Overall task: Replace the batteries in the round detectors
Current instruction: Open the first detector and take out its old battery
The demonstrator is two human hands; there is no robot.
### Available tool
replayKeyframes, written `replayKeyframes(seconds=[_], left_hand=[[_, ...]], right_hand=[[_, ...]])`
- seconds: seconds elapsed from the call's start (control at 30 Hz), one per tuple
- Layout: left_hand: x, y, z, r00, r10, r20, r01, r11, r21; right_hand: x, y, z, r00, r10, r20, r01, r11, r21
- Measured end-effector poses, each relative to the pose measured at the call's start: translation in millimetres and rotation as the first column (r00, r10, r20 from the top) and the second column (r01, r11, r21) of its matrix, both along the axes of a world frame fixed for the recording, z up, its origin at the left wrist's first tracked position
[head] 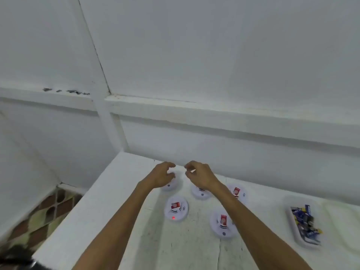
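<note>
Over the far-left detector (169, 184) on the white worktop (124, 221), left hand (162, 175) and right hand (200, 175) hover, each grip released and empty; batteries tray (290, 217) sits well right of it.

detectors (176, 208): showing white, with red labels and black stripes
tray (292, 227): showing white
batteries (304, 221): showing blue, yellow
floor tiles (44, 213): showing brown-and-green diamond pattern

Five round detectors and your tray of batteries, all on the white table.

You have white discs with red-labelled centres: far-left detector (171, 185) and far-middle detector (200, 192) partly hidden, far-right detector (238, 192), near-left detector (176, 208) showing a red light, near-right detector (223, 223). Loose batteries (304, 221) fill a white tray (290, 217) well to their right.
</note>
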State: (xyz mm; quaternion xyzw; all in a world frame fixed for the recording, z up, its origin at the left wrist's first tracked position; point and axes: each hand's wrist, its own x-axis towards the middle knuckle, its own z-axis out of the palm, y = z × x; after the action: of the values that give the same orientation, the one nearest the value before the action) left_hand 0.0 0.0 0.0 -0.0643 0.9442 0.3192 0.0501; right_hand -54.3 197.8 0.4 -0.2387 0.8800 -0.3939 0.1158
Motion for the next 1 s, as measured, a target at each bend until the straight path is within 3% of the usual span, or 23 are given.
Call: replayKeyframes(seconds=[0.17, 0.3, 0.47, 0.63, 0.83, 1.0], left_hand=[[8.9, -20.3, -30.8, 0.997, 0.068, 0.039, -0.067, 0.997, -0.043], [6.3, -37.2, -56.3, 0.991, 0.126, 0.049, -0.127, 0.992, 0.018], [10.6, -32.8, -65.4, 0.968, 0.172, 0.180, -0.190, 0.978, 0.086], [8.8, -37.9, -90.4, 0.953, 0.293, 0.076, -0.303, 0.923, 0.238], [14.1, -26.3, -77.7, 0.945, 0.269, -0.184, -0.211, 0.935, 0.286], [17.2, 10.0, -50.7, 0.917, 0.286, -0.278, -0.167, 0.909, 0.382]], right_hand=[[3.7, -40.7, -42.9, 0.989, 0.007, 0.149, -0.014, 0.999, 0.049], [-1.0, -59.8, -66.4, 0.967, -0.115, 0.227, 0.109, 0.993, 0.040], [1.0, -72.4, -86.5, 0.902, -0.199, 0.382, 0.233, 0.971, -0.045], [3.9, -75.4, -92.2, 0.866, -0.184, 0.465, 0.273, 0.953, -0.132], [6.3, -56.6, -92.6, 0.931, -0.220, 0.292, 0.281, 0.941, -0.186], [18.4, -22.1, -76.9, 0.961, -0.257, 0.100, 0.274, 0.932, -0.238]])
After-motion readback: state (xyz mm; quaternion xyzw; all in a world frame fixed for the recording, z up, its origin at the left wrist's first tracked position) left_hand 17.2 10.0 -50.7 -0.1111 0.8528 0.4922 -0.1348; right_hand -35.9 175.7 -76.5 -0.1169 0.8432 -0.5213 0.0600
